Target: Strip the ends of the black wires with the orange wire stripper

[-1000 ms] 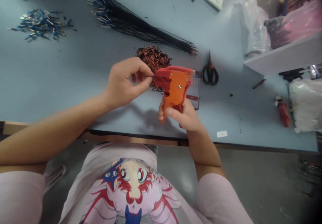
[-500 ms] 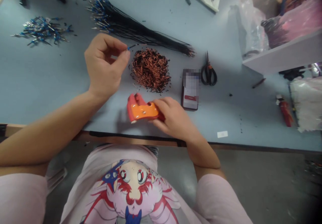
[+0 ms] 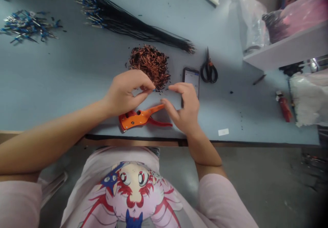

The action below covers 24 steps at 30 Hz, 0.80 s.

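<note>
My left hand (image 3: 126, 93) is closed in a pinch on a small blue-ended wire terminal (image 3: 154, 90), most of it hidden by the fingertips. To the right, my right hand (image 3: 187, 110) is open, thumb and fingers apart and pointing toward the left fingertips. Below both hands lies an orange and red wire stripper (image 3: 137, 119), its handles spread, close to the right thumb. Just above the pinch is a heap of short copper wire offcuts (image 3: 150, 62). Behind it stretches a bundle of black wires (image 3: 138, 23) with blue terminals at its left end.
A pile of loose blue terminals (image 3: 27, 26) lies at far left. Right of the heap are a phone (image 3: 191, 76), partly behind my right hand, and black scissors (image 3: 209, 71). A red lighter-like object (image 3: 285, 108), a white label (image 3: 223, 132) and a shelf (image 3: 284, 47) with plastic bags are farther right.
My right hand has let go of the wire stripper, which now rests on the table, and opened. My left hand has moved right and down with the terminal, toward my right hand.
</note>
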### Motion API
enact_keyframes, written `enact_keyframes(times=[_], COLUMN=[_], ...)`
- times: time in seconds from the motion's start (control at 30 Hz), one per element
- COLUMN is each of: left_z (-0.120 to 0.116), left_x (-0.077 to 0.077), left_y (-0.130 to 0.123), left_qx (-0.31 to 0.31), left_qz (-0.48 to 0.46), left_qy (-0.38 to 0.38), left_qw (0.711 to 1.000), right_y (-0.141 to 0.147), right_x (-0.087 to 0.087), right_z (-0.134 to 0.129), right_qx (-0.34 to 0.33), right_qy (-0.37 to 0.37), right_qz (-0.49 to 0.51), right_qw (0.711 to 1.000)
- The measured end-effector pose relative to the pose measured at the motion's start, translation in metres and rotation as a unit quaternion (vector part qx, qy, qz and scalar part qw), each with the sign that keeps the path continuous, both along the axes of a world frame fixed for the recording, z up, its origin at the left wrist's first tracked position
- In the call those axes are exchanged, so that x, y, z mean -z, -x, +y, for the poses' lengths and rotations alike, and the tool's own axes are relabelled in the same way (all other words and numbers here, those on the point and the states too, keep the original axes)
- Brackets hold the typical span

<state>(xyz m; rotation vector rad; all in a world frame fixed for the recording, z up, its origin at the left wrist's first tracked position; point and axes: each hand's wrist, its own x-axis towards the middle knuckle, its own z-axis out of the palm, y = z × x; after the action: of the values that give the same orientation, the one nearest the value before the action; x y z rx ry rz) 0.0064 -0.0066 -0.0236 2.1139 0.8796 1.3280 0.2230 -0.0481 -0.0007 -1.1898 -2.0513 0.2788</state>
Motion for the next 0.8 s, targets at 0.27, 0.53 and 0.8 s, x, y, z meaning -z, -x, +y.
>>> enact_keyframes(times=[0.27,0.53,0.8], left_z=[-0.003,-0.003,0.036], left_x=[-0.002,-0.001,-0.002], left_y=[-0.001,0.002,0.037], left_qx=[0.074,0.109,0.023], left_qz=[0.039,0.131,0.100], left_qy=[0.061,0.034,-0.071], left_qw=[0.995,0.985,0.992], right_y=[0.002,0.003,-0.011], right_x=[-0.001,0.002,-0.004], right_z=[0.001,0.001,0.012], right_qx=[-0.046,-0.096,-0.066], right_qy=[0.047,0.081,0.056], right_qz=[0.013,-0.035,-0.055], right_qw=[0.998,0.991,0.995])
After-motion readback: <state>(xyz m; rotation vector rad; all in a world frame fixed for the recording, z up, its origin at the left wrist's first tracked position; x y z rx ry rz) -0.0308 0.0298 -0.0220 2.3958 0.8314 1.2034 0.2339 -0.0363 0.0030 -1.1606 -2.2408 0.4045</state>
